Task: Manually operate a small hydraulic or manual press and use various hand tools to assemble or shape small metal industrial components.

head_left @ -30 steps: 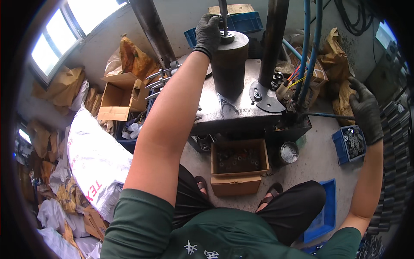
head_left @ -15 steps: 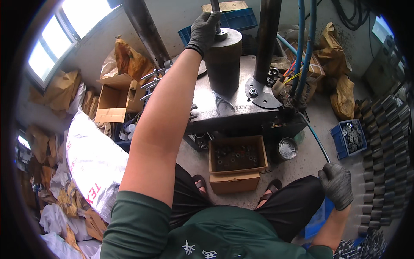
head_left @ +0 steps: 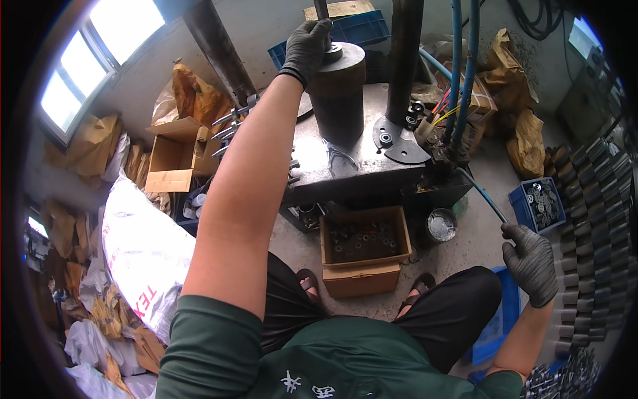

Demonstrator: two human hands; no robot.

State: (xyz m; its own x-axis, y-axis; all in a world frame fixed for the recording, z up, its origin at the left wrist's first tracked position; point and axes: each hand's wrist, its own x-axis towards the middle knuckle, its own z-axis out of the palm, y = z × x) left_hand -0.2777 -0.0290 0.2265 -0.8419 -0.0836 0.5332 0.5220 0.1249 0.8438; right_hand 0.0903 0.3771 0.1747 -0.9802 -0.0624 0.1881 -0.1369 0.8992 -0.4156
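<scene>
My left hand (head_left: pixel 307 50), in a dark grey glove, reaches to the top of a thick upright metal cylinder (head_left: pixel 337 93). Its fingers close beside the lower end of a dark vertical rod (head_left: pixel 321 9); what they hold is hidden. A round piece (head_left: pixel 331 54) lies on the cylinder's top, against the hand. Low on the right, my gloved right hand (head_left: pixel 531 263) has its fingers over the end of a thin bluish lever (head_left: pixel 484 195), with the thumb apart below. The cylinder stands on a steel-topped bench (head_left: pixel 309 149), where a forked metal piece (head_left: pixel 342 158) lies in front of it.
A fan-shaped plate (head_left: pixel 404 154) with a bearing lies by the right column (head_left: pixel 402 60). Between my feet, a cardboard box (head_left: pixel 362 272) holds small ring parts. Nearby are a metal can (head_left: pixel 441 226), a blue crate of parts (head_left: pixel 522 206), a white sack (head_left: pixel 143 246) and stacked metal pieces (head_left: pixel 591 226).
My right hand has moved up and to the right, its fingers straighter, and the lever now slants more outward. My left hand stays at the cylinder's top. The whole view has shifted slightly.
</scene>
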